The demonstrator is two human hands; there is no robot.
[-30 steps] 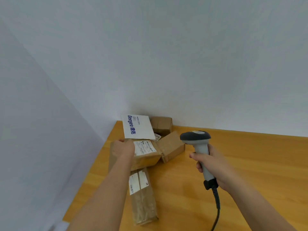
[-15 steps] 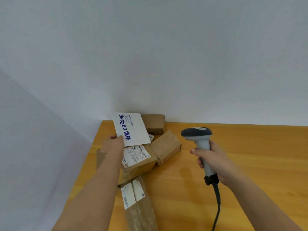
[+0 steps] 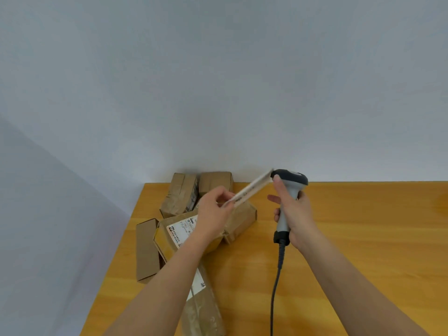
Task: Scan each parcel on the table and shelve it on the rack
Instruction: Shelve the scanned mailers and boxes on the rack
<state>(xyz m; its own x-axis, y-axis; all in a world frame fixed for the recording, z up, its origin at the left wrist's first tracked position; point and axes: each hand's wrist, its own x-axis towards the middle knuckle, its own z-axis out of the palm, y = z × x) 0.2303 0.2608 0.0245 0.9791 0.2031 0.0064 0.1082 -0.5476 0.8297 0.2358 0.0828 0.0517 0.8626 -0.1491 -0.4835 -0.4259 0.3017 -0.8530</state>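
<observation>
Left hand (image 3: 213, 212) has lifted the flat white envelope (image 3: 249, 191) off the parcel pile (image 3: 191, 229), pinching it edge-on against the scanner (image 3: 289, 180) gripped by the right hand (image 3: 294, 212); scan looks imminent, shelving not yet begun

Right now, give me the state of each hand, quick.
Left hand: fingers pinch the white envelope, lifted edge-on up to the scanner head.
Right hand: fingers curled round the barcode scanner handle, held upright.
</observation>
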